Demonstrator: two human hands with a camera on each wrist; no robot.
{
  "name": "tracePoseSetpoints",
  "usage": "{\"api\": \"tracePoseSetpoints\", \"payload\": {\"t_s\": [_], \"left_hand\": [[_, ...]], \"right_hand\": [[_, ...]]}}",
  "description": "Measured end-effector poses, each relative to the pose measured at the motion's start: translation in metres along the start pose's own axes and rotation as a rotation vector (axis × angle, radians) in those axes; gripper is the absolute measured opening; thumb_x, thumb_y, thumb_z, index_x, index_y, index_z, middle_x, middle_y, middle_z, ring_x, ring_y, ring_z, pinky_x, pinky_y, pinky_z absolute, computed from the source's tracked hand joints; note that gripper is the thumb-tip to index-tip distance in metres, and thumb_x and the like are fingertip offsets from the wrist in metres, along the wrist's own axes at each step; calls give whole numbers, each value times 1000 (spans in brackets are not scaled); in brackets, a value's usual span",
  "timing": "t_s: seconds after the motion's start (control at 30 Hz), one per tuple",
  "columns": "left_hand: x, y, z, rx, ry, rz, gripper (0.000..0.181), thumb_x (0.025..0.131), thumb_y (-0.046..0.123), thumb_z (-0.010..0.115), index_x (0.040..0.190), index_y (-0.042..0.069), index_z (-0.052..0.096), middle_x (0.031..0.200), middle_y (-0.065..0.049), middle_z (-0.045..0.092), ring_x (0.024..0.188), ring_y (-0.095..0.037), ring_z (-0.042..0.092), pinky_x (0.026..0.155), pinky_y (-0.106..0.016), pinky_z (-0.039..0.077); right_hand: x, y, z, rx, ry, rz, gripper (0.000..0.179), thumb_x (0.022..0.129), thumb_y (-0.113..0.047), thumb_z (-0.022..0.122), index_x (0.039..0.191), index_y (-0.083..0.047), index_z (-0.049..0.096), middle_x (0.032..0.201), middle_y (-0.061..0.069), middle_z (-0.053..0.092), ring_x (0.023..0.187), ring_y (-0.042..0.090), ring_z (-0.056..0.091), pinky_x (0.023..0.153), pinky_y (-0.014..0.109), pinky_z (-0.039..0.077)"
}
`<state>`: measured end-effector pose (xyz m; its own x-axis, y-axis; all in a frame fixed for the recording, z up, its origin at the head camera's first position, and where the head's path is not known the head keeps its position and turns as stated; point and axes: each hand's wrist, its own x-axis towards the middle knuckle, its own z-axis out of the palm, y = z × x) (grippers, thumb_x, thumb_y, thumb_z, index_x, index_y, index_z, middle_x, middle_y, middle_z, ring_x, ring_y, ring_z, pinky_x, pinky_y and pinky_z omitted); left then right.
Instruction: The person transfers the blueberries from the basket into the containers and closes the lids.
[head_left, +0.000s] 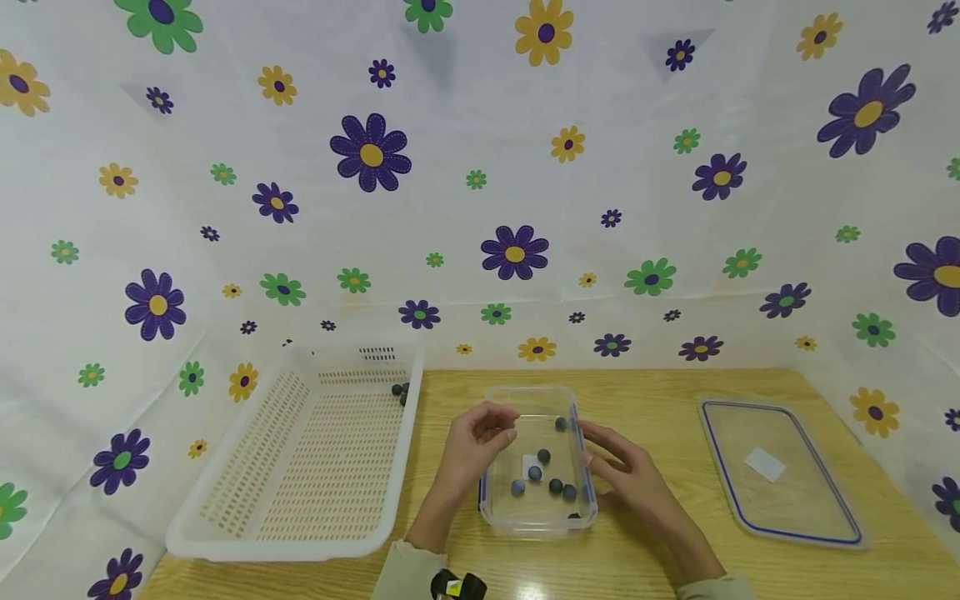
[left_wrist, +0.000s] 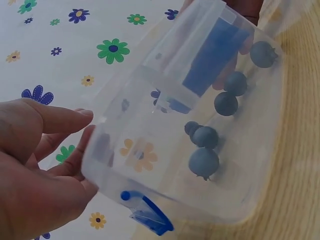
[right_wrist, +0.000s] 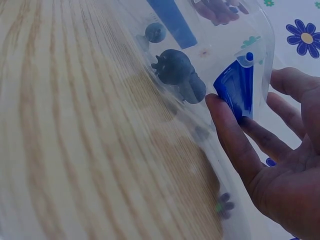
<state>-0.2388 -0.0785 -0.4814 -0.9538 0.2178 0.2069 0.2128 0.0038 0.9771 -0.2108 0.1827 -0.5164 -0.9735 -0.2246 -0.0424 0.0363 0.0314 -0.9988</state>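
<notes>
A clear plastic food container [head_left: 536,527] with blue latches stands uncovered on the table. Several blueberries [head_left: 555,486] lie spread over its bottom. My left hand [head_left: 477,446] is over the container's left side, thumb and fingers apart with nothing between them. In the left wrist view its fingertips [left_wrist: 84,119] are right at the rim. Along the opposite side is my right hand [head_left: 633,473], fingers loosely spread. Its fingertips lie against the blue latch [right_wrist: 237,90] on the outer wall in the right wrist view.
A white perforated plastic basket [head_left: 288,546] sits to the left, with a few blueberries [head_left: 397,389] in its far right corner. On the right lies the container's clear lid [head_left: 795,475] with a blue seal. A flowered cloth [head_left: 450,208] hangs behind the wooden table [head_left: 645,392].
</notes>
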Motion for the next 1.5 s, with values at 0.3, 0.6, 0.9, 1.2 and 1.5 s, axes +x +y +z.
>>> {"api": "tracePoseSetpoints", "payload": {"t_s": [0.3, 0.6, 0.9, 1.2, 1.5], "left_hand": [[-7, 34, -3, 145, -45, 29, 19, 97, 2, 69, 115, 0, 70, 115, -14, 69, 108, -29, 65, 88, -26, 55], [-21, 96, -35, 178, 38, 183, 22, 99, 0, 65, 121, 1, 68, 119, -11, 69, 111, -33, 64, 96, -42, 54], [-8, 127, -90, 313, 86, 161, 23, 101, 9, 67, 123, 4, 67, 124, -8, 67, 113, -23, 63, 99, -42, 52], [32, 105, -140, 328, 207, -35, 28, 104, 13, 62, 127, -2, 63, 127, -19, 64, 113, -32, 61, 87, -27, 56], [57, 53, -172, 377, 166, -150, 30, 102, 8, 61, 128, -7, 61, 127, -24, 62, 106, -28, 62, 92, -36, 54]], "right_hand": [[-2, -2, 0, 16, -19, -23, 56, 104, -19, 63, 155, -7, 43, 162, 22, 32, 136, 56, 42, 78, 52, 60], [3, -1, 5, 28, -50, -42, 57, 104, -19, 63, 155, -6, 42, 163, 22, 31, 134, 56, 44, 77, 52, 60], [3, 1, 4, 14, -20, -20, 55, 104, -20, 64, 154, -10, 45, 162, 20, 33, 136, 56, 42, 76, 52, 61], [3, -1, -3, 5, -17, -38, 57, 103, -21, 64, 155, -8, 43, 162, 22, 33, 135, 57, 43, 77, 51, 61], [1, 2, -1, 10, -6, -18, 56, 103, -20, 64, 154, -9, 45, 162, 22, 32, 135, 57, 42, 77, 51, 61]]}}
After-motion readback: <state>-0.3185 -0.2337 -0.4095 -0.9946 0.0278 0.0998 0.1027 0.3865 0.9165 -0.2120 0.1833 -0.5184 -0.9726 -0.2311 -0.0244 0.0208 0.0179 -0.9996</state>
